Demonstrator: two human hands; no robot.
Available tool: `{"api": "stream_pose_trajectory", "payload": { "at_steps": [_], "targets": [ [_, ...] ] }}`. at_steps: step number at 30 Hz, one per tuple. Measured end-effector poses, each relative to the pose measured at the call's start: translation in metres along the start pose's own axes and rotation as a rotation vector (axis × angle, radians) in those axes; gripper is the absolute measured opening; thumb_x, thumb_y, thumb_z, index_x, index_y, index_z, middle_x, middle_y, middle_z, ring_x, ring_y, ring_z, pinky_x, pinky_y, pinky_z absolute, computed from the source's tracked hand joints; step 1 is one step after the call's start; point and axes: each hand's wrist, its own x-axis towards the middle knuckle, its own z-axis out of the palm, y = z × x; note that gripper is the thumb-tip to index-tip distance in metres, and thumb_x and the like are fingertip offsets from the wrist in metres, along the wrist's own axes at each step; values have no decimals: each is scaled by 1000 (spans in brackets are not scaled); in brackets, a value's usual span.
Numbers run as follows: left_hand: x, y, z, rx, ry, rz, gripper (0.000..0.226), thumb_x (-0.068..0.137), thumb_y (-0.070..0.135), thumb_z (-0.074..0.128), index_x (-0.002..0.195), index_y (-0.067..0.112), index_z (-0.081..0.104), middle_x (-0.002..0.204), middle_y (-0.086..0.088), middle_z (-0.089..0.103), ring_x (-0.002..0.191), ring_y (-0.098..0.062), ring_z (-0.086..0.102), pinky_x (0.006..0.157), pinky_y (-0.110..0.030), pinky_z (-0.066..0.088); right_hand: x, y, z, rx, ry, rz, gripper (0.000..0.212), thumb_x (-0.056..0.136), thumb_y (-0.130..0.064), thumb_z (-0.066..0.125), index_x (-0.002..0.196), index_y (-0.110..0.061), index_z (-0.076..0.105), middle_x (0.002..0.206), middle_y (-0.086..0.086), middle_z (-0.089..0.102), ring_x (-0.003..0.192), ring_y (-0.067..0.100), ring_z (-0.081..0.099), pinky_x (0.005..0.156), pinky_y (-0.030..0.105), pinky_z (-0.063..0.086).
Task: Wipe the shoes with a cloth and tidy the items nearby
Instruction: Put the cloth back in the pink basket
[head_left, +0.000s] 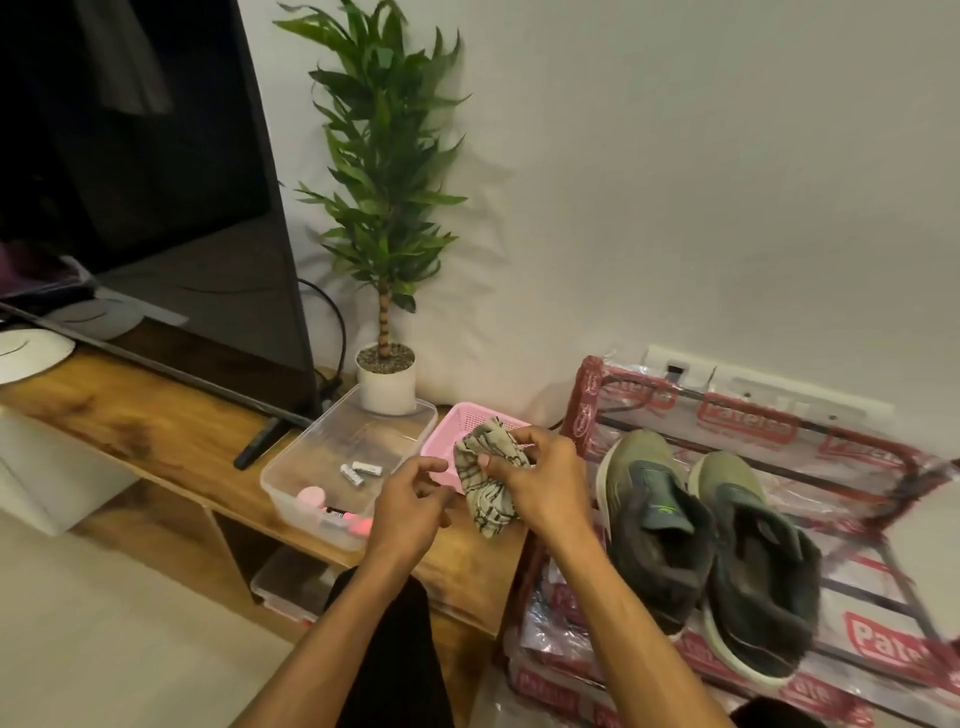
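Right hand (545, 478), low in the middle of the frame: curled round a crumpled beige cloth with dark lines (488, 493), thumb pressed on the front of the bundle. Bunched that way probably to make a firm pad for wiping. Left hand (410, 504) just to the left of it, fingers loosely bent, gripping nothing, close to the hanging end of the cloth; likely ready to help fold or straighten it.

Both held above the right end of a brown wooden bench (156, 415), in front of a pink perforated plastic basket (467, 421), perhaps the cloth's keeping place.

Lower right of the frame: pair of olive-green and dark grey sports shoes (660, 519), side by side, toes toward the wall, on a metal rack wrapped in clear plastic with red lettering (748, 421). Apart from the cloth as yet; wiping seemingly about to start.

Left of the basket: clear rectangular plastic box (311, 519) with small white batteries (358, 473) and pink bits inside, loose items gathered in one spot.
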Motion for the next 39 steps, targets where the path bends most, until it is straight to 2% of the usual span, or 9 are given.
{"api": "stream_pose_trajectory", "payload": {
  "at_steps": [4,8,13,17,21,26,29,33,39],
  "targets": [
    [16,-5,-1,-40,-29,-35,27,89,2,59,109,20,60,92,-17,71,60,-19,62,54,-28,44,27,-3,13,-141,13,-36,23,86,-32,74,107,-25,71,100,-5,74,92,19,68,79,35,54],
    [36,-12,6,-42,-29,-54,29,89,2,58,109,23,59,90,-15,72,61,-20,63,56,-30,46,61,0,22,-334,54,-107,17,88,-22,70,104,-19,71,101,1,72,93,25,66,70,31,46],
    [56,-25,20,-35,-51,-73,31,87,3,59,112,22,59,94,-14,70,58,-16,63,53,-24,44,99,23,45,-582,15,-171,12,85,-5,61,93,-12,67,93,11,71,85,32,66,70,43,56],
    [65,-30,27,-32,-45,-65,31,86,4,60,109,24,58,85,-12,71,59,-16,63,53,-24,45,122,44,62,-670,-35,-201,11,88,-12,68,98,-9,68,97,12,71,90,30,65,75,41,56],
    [75,-33,32,-31,-30,-71,31,86,2,60,108,23,57,86,-14,72,57,-17,62,50,-20,44,134,65,73,-740,-34,-193,17,89,-10,65,106,-11,66,101,11,67,95,29,62,77,41,54],
    [91,-46,41,43,-49,-112,36,85,7,60,115,26,55,99,-9,69,72,-22,63,67,-35,55,128,82,74,-537,-134,-6,47,78,-14,78,120,-13,57,107,6,65,101,28,62,77,35,50],
    [95,-51,45,146,-92,-94,41,88,9,58,125,24,52,108,-4,62,89,-22,63,76,-34,55,126,90,73,-372,-133,177,27,82,-17,76,105,-9,66,101,3,68,93,24,65,78,34,54],
    [98,-58,47,228,-107,-89,36,90,12,58,125,21,55,96,2,62,79,-14,59,61,-26,43,127,103,73,-357,-137,296,15,83,-18,72,97,-12,71,97,4,72,89,22,66,78,35,56],
    [102,-64,47,247,-83,-67,40,91,10,61,130,18,57,105,1,61,93,-16,60,79,-31,53,134,110,78,-305,-129,348,14,93,-18,61,92,-7,69,91,6,72,83,24,68,75,36,57]
  ]
}}
